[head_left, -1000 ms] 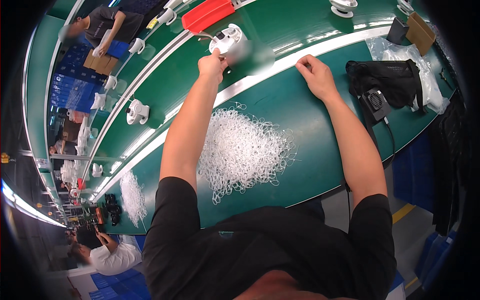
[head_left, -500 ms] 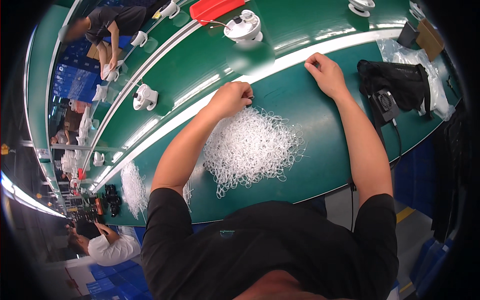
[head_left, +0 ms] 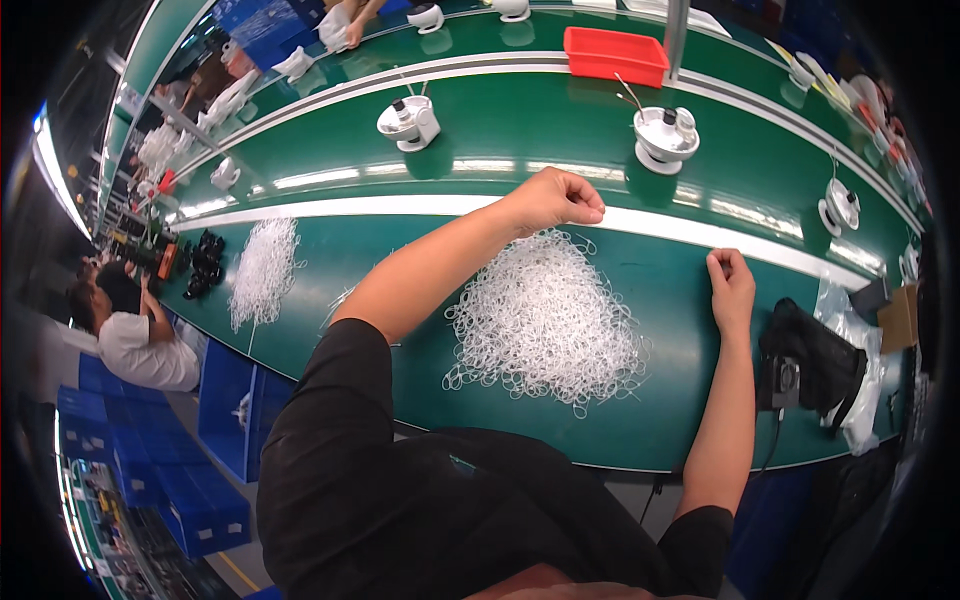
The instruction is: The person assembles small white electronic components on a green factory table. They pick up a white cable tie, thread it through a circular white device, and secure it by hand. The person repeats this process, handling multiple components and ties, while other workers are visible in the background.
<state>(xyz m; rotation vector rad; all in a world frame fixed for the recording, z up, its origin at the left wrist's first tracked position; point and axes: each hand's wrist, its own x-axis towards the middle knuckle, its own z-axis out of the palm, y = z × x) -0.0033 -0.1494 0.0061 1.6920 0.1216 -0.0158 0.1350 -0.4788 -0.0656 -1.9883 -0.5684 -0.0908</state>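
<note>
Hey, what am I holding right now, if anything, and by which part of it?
It can't be told: nothing shows in the left grip or the right grip, but either could hide something small.

From my end the centre reads bright and evenly lit, with the white pile of loops (head_left: 550, 320) so pale that single strands run together. A lamp tube (head_left: 58, 185) at far left burns out to white. Long glare streaks cross the green surface (head_left: 530, 110) beyond the desk (head_left: 670, 410), whose front edge bows. I lose detail in the black shirt (head_left: 450, 510); the corners fall to black, and the margins look soft.
</note>
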